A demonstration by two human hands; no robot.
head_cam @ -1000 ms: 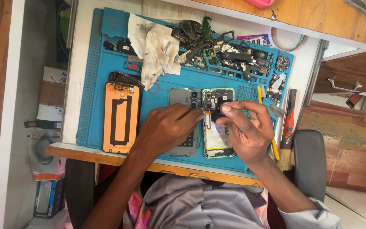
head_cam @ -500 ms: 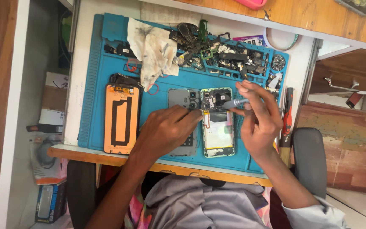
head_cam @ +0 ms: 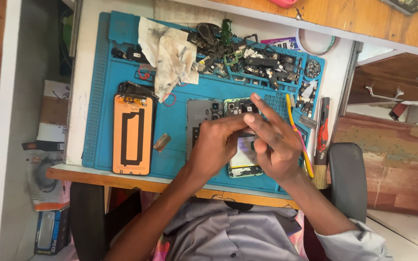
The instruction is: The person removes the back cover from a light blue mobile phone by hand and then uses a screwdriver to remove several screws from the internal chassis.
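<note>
Both hands [head_cam: 247, 145] now bunched together over the opened grey phone body [head_cam: 242, 162] on the blue mat [head_cam: 107, 96] — right hand [head_cam: 274, 145] drawn back from the parts pile — finger grip impossible to tell.

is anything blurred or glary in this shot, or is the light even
Head view: soft even daylight, no hard glare on the blue mat; the left hand and right hand are slightly motion-smeared over the open phone; the parts pile stays sharp; edges bow a little.

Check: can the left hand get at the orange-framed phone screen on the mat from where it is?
Probably yes. The left hand sits over the opened phone; the orange-framed screen lies face-up to its left, only a small metal piece between.
</note>
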